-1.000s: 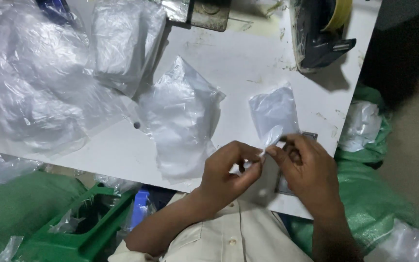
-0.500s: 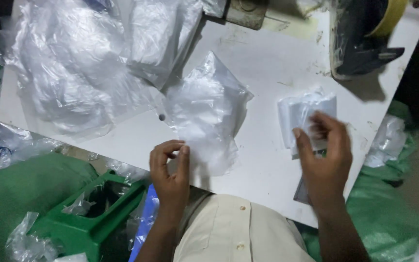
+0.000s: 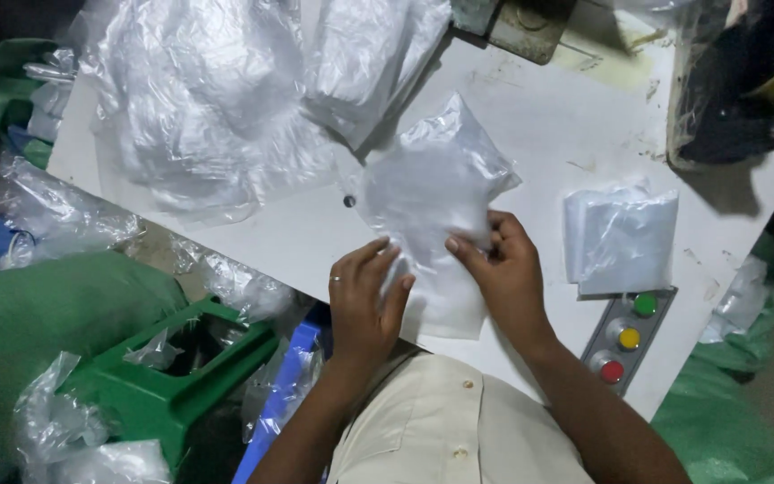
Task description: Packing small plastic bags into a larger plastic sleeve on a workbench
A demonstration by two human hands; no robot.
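Note:
A stack of clear plastic bags (image 3: 427, 193) lies on the white table (image 3: 557, 125) in front of me. My left hand (image 3: 365, 300) rests flat on the near end of the stack, fingers spread, a ring on one finger. My right hand (image 3: 499, 269) pinches the top bag near its middle between thumb and fingers. A small filled, folded plastic bag (image 3: 620, 237) lies apart on the table to the right, with neither hand on it.
A big heap of crumpled clear bags (image 3: 217, 99) covers the table's far left. A grey panel with green, yellow and red buttons (image 3: 629, 336) sits at the near right edge. A tape dispenser (image 3: 745, 90) stands far right. A green crate (image 3: 167, 376) and green sacks lie below.
The small filled bag that both hands held has been laid on the table at the right. Both hands have moved left onto the stack of flat bags.

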